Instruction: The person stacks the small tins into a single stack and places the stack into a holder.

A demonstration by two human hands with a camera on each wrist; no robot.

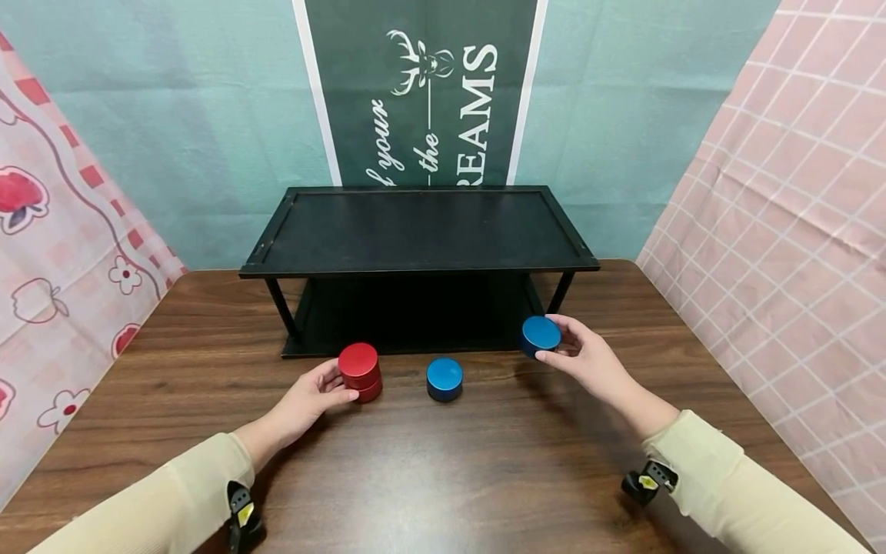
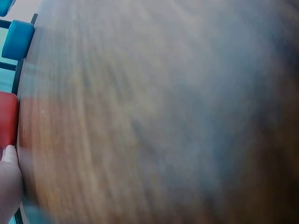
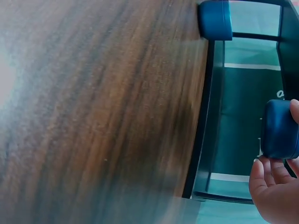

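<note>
Head | left hand (image 1: 308, 398) grips red stack (image 1: 360, 372), fingers (image 1: 328, 372) half-hidden | right hand (image 1: 588, 360) holds blue cylinder (image 1: 541, 336)

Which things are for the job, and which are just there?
Likely for the job:
two red metal-looking cylinders
two blue metal-looking cylinders
maybe the black rectangular two-tier rack

Seemingly just around:
green banner with white lettering
pink fabric with white grid lines
teal fabric backdrop

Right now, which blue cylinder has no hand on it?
The blue cylinder standing by itself on the table, in front of the black rack. The right hand has the other blue one in its grip.
</note>
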